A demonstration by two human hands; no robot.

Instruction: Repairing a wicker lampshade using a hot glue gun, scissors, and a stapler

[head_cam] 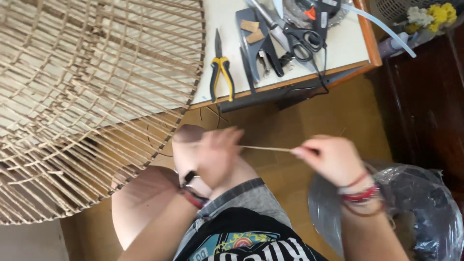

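My left hand and my right hand hold a thin pale strip of cane stretched level between them, above my knees. Both hands pinch its ends; the left hand is blurred. A large round woven cane frame with an open lattice fills the upper left, resting partly over the table, close to my left hand. Red bracelets sit on both wrists.
A white table with a wooden edge carries yellow-handled pliers, black scissors, a glue gun and other tools. A bin lined with a clear bag stands at the lower right. Yellow flowers lie at the top right. The floor is brown.
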